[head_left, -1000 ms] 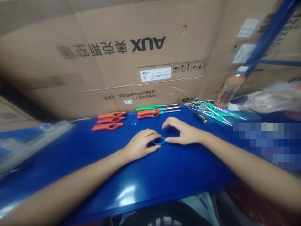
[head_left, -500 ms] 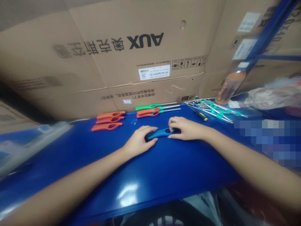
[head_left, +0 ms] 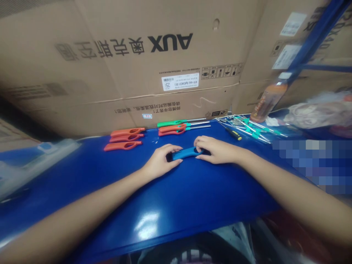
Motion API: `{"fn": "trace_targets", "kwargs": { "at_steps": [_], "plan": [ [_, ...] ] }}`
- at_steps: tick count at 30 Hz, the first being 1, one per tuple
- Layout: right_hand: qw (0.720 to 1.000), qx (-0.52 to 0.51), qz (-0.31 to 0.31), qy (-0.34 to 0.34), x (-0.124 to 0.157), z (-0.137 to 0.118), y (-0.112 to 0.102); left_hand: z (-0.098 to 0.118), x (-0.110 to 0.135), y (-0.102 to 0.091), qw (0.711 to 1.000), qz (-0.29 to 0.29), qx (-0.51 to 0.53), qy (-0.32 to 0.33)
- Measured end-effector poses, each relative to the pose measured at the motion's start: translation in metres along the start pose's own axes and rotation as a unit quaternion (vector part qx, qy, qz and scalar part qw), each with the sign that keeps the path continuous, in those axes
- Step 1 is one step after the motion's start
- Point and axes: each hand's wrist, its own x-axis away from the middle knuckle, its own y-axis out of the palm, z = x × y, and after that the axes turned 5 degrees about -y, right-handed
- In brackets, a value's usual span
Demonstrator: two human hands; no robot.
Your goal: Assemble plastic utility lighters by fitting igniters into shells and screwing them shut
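Observation:
A blue lighter handle (head_left: 184,152) with a trigger loop lies level between my hands, low over the blue table. My left hand (head_left: 161,160) is closed round its left end, thumb in front and fingers behind. At the loop end, my right hand (head_left: 210,150) grips it with thumb and fingers; the tip there is hidden by the fingers. Behind are a green lighter (head_left: 172,123) and orange-red lighters (head_left: 172,129) with metal tubes fitted. Left of these, several orange-red handles (head_left: 122,146) without tubes lie side by side.
Loose metal tubes with green ends (head_left: 251,128) lie at the back right, beside a black and yellow screwdriver (head_left: 233,134). An orange drink bottle (head_left: 268,102) stands behind them. Large cartons (head_left: 110,80) wall the back edge; plastic bags (head_left: 310,113) sit on the right.
Both hands still hold the blue handle in nearly the same place. The whole view has shifted slightly, and the handle looks turned a little, showing more of its side.

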Motion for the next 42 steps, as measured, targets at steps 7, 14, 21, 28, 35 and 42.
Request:
{"fn": "trace_targets", "kwargs": {
  "at_steps": [7, 14, 21, 28, 35, 42],
  "plan": [
    [1.000, -0.016, 0.008, 0.007, 0.001, -0.003, 0.000, -0.003, 0.000, 0.001, 1.000, 0.000, -0.004, 0.006],
    [1.000, -0.022, -0.002, 0.014, 0.000, -0.002, 0.000, -0.002, -0.001, 0.001, 1.000, -0.005, -0.016, 0.006],
    [1.000, -0.003, -0.004, 0.017, 0.001, -0.005, -0.002, -0.001, 0.000, 0.000, 1.000, -0.012, -0.013, 0.012],
    [0.998, -0.039, 0.054, -0.013, 0.001, -0.006, 0.000, 0.000, 0.000, -0.001, 1.000, -0.010, -0.003, 0.009],
    [0.976, 0.008, 0.205, 0.073, -0.002, -0.007, -0.008, -0.002, 0.000, 0.001, 1.000, -0.004, -0.020, -0.004],
    [0.976, -0.174, 0.046, 0.120, 0.007, -0.006, -0.024, -0.007, 0.001, 0.003, 1.000, 0.016, -0.019, -0.005]
  ]
}}
